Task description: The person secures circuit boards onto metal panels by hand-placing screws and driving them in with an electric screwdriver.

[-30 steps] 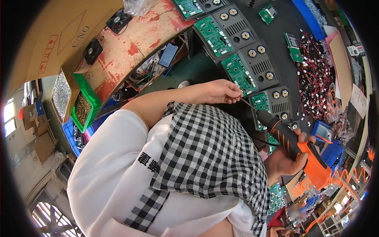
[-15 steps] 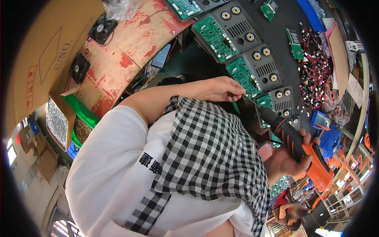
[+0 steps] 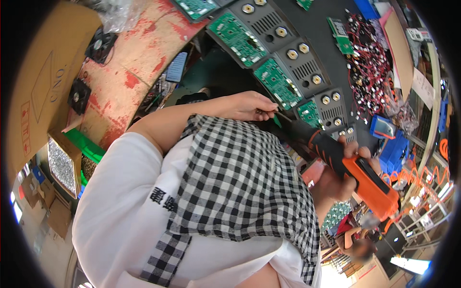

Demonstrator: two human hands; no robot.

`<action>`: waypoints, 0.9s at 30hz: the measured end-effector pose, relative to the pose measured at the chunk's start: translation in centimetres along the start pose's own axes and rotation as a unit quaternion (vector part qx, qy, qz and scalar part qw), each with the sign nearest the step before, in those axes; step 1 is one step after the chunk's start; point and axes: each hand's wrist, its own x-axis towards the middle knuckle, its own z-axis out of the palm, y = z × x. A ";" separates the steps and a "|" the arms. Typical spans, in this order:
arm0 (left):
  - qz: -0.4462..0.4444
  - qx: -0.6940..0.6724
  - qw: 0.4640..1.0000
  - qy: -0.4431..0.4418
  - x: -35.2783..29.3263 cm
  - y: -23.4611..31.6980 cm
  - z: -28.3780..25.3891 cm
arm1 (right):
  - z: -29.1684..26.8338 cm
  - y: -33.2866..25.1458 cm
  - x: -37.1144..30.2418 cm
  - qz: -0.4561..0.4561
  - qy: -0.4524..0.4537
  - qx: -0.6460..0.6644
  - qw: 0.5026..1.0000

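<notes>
My right hand [image 3: 336, 181] is wrapped round an orange and black cordless electric screwdriver [image 3: 367, 185]. Its long thin bit reaches left to the fingertips of my left hand [image 3: 252, 105]. Those fingers are pinched together, with small dark pieces showing between them, too small to name. Just beyond the bit lie dark grey panels [image 3: 307, 72] in a row, each carrying a green circuit board [image 3: 277, 82] and brass-coloured round terminals. The nearest panels are partly hidden behind the screwdriver and my right hand.
A heap of red and black wires with white connectors [image 3: 367, 67] lies at the right, beside a green display board [image 3: 340, 36]. Blue bins [image 3: 394, 151] stand beyond. On the left are black fans [image 3: 79, 96], a worn red-patched bench [image 3: 139, 62] and a large cardboard box [image 3: 57, 62].
The whole view has shifted, so the panels and wires sit further left. The screwdriver's bit stays at my left fingertips, and both hands keep their grip.
</notes>
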 end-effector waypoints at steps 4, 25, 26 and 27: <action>-0.013 0.008 0.999 0.028 1.5 -0.7 -0.4 | -2.2 0.9 -0.1 -0.015 0.072 -0.043 0.996; 0.166 0.071 0.964 0.194 7.6 -1.9 0.5 | -6.7 3.0 -0.8 -0.015 0.147 -0.040 0.988; 0.161 0.075 0.964 0.198 7.6 -1.9 0.5 | -6.6 3.0 -0.8 -0.015 0.147 -0.034 0.988; 0.156 0.078 0.964 0.201 7.5 -1.8 0.6 | -6.5 3.0 -0.9 -0.016 0.147 -0.028 0.989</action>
